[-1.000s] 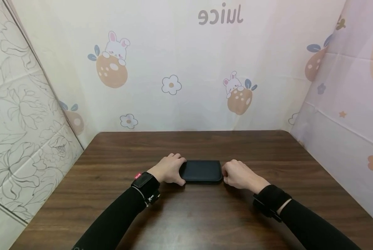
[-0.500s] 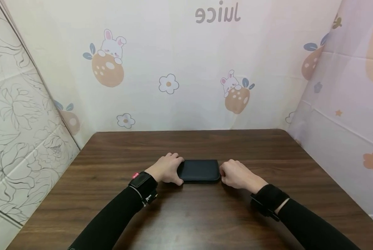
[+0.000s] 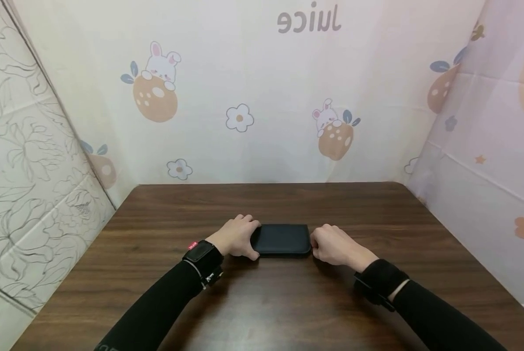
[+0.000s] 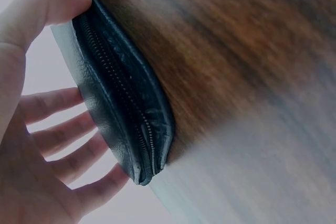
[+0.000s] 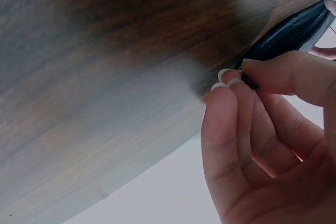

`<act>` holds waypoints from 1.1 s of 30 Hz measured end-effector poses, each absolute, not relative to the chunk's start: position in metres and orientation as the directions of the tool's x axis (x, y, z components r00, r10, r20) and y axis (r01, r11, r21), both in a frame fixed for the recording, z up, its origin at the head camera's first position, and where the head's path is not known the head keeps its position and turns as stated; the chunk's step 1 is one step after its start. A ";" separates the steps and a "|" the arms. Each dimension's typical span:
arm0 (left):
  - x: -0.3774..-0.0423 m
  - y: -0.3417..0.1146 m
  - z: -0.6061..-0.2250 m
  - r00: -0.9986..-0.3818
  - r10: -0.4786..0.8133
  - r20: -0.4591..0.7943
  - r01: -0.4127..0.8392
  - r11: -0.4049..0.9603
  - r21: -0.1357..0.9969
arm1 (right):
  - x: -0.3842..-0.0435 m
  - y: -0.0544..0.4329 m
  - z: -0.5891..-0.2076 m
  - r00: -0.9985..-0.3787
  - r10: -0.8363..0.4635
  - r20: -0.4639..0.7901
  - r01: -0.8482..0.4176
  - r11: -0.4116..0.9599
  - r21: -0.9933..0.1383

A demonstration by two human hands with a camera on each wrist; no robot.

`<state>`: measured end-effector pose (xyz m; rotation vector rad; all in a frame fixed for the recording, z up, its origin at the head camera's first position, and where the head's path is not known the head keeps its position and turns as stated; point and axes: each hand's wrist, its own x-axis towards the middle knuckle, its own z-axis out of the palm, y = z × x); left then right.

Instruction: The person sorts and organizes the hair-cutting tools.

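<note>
A black zippered wallet (image 3: 283,240) lies flat on the wooden table, between both hands. My left hand (image 3: 240,238) holds its left end, thumb on the near edge and fingers at the far side. In the left wrist view the wallet's zipper (image 4: 118,80) runs along the edge, beside the thumb of the left hand (image 4: 31,103). At the wallet's right end, my right hand (image 3: 338,245) pinches with thumb and curled fingers. The right wrist view has this right hand (image 5: 262,135) at the tip of the wallet (image 5: 289,35); the exact part pinched is hidden by the fingertips.
The dark wood table (image 3: 262,302) extends around the wallet on all sides. Behind it hangs a pale curtain (image 3: 279,146) with rabbit and fruit prints. More printed cloth (image 3: 485,161) borders the right side, and a flower-patterned panel (image 3: 33,146) the left.
</note>
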<state>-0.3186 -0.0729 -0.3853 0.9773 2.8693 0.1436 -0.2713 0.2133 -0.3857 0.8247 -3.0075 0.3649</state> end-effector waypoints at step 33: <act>-0.319 -0.073 -0.387 -0.790 0.611 -0.039 0.602 0.787 0.138 | -0.266 0.214 -0.382 -0.847 -0.525 0.080 -0.527 0.811 -0.256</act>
